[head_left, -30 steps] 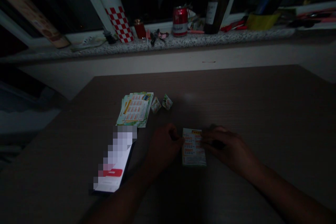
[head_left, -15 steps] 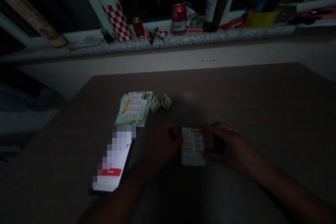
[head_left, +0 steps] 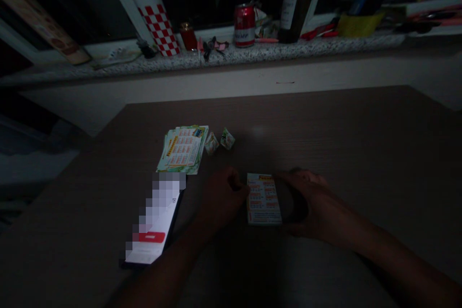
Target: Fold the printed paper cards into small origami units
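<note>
A small printed card (head_left: 264,202), which looks folded, lies on the table in front of me, calendar-like blocks of text showing. My left hand (head_left: 225,197) is curled at its left edge, thumb and finger pinching there. On the other side my right hand (head_left: 314,197) is open in a C shape, with fingers near the card's top right corner and thumb near its lower right. Whether the right fingertips touch the card is too dark to tell. Farther left is a loose pile of similar printed cards (head_left: 183,149). Two small crumpled or folded papers (head_left: 211,143) sit beside that pile.
A phone (head_left: 155,221) with a lit, partly blurred screen lies left of my left forearm. Behind the wooden table (head_left: 342,130), a granite sill (head_left: 216,60) carries a checkered bottle (head_left: 159,29), a red can (head_left: 244,26), a dark bottle (head_left: 290,14) and a yellow bowl (head_left: 359,25).
The view has shifted slightly. My right thumb has moved down and away from the card's lower right, and that hand is wider apart. My left hand stays at the left edge.
</note>
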Action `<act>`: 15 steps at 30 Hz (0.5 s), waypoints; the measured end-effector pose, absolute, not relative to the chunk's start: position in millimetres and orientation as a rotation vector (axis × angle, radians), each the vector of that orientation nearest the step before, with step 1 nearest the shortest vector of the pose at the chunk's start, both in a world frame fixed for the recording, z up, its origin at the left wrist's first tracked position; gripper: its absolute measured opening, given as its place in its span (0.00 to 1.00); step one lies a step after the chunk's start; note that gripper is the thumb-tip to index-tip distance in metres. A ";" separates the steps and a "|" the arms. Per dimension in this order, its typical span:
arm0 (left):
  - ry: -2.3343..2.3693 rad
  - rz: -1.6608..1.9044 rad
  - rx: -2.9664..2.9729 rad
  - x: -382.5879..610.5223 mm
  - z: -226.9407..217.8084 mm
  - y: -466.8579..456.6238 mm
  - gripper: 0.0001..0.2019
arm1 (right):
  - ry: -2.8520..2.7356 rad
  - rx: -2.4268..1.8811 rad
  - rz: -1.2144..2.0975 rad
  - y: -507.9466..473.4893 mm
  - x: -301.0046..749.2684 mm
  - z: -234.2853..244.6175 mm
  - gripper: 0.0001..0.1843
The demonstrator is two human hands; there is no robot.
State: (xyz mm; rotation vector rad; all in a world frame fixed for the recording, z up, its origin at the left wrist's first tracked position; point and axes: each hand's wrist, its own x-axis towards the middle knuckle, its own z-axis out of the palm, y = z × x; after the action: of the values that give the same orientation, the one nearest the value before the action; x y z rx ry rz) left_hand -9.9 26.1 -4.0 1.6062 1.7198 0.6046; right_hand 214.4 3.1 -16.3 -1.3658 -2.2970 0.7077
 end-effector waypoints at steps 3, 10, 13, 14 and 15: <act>1.697 0.694 1.525 -11.7 -4.2 24.8 0.10 | -2.238 -1.320 0.688 7.3 215.9 -18.9 0.44; 1.626 1.025 1.481 -10.4 0.7 13.4 0.16 | -1.863 -1.365 1.030 5.3 215.4 -22.6 0.18; 1.633 1.081 1.644 -7.5 3.8 5.5 0.17 | -1.691 -1.313 1.230 5.1 214.7 -16.3 0.16; 1.608 1.080 1.738 -7.2 4.1 3.4 0.17 | -1.634 -1.273 1.286 6.0 215.0 -14.8 0.15; 1.551 1.066 1.853 -7.3 4.1 1.7 0.18 | -1.574 -1.246 1.333 7.3 215.6 -14.0 0.15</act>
State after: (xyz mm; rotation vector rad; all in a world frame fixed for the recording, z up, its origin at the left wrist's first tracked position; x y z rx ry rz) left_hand -7.3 1.7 4.1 1.8526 1.5511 1.0655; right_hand 215.6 7.3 -14.0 -1.2461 -1.5743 1.3326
